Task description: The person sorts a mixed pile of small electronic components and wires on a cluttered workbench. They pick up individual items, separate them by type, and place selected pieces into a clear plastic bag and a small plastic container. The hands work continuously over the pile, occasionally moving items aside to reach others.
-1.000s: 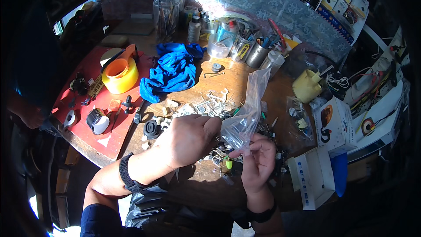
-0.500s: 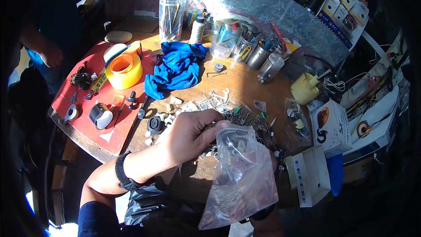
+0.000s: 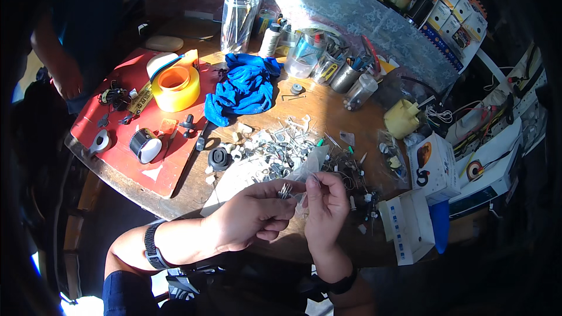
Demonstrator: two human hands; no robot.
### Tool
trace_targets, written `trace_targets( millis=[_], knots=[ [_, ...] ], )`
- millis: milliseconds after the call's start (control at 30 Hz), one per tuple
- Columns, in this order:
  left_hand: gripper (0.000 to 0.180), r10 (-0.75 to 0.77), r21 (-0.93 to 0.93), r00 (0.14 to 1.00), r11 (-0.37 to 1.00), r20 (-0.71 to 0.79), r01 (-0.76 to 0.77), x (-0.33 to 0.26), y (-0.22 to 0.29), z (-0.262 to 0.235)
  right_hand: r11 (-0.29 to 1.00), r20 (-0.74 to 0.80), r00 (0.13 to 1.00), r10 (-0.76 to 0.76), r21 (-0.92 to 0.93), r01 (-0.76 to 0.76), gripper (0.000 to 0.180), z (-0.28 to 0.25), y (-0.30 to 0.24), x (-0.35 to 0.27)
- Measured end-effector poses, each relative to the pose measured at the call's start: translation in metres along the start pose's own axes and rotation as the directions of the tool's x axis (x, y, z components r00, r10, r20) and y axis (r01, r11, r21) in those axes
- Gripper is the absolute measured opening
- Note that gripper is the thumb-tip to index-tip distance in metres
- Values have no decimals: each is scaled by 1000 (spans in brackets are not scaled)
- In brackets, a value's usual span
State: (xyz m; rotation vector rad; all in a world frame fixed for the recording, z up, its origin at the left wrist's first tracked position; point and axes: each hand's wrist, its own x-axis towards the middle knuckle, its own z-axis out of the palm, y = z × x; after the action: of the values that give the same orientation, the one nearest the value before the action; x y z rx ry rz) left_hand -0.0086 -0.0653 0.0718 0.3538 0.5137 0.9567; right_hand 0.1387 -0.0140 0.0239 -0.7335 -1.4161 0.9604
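Observation:
My left hand (image 3: 252, 216) is closed around a small bunch of thin metal pieces (image 3: 285, 190), whose tips stick up between thumb and forefinger. Right beside it, my right hand (image 3: 326, 210) pinches the edge of a clear plastic bag (image 3: 311, 162). The bag extends away from the fingers over a heap of small parts (image 3: 275, 149), white, dark and metallic. Both hands are close together above the near side of the heap. The left fingers may also touch the bag; this part is partly hidden.
On the left, a red board (image 3: 117, 152) carries a yellow container (image 3: 177, 90) and a tape roll (image 3: 145, 145). A blue cloth (image 3: 246, 88) lies behind the heap. Tool cups (image 3: 345, 77) line the back. At right are boxes (image 3: 433, 167) and a person's hand (image 3: 69, 82) shows far left.
The bag, which hung down in front of me, now lies beyond my hands over the heap. My right hand has come into view, and my left hand has moved nearer to me.

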Motion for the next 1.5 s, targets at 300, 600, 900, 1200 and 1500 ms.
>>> trace_targets(
  millis=[300,600,900,1200,1500],
  knots=[
    [20,249,288,962,935,-117,-207,-25,33,-1,876,140,955,261,382,-296,13,51,-17,-4],
    [42,400,929,911,365,-100,-58,-33,68,14,795,197,918,344,459,-396,16,71,-17,8],
    [43,186,964,970,242,-159,111,13,89,7,759,127,887,444,473,-447,14,73,3,18],
    [48,140,947,959,247,-245,206,38,89,3,779,77,888,454,449,-437,18,67,18,33],
    [29,440,948,868,-304,229,-95,7,104,26,740,231,934,272,570,-357,22,54,-3,66]
  ],
)
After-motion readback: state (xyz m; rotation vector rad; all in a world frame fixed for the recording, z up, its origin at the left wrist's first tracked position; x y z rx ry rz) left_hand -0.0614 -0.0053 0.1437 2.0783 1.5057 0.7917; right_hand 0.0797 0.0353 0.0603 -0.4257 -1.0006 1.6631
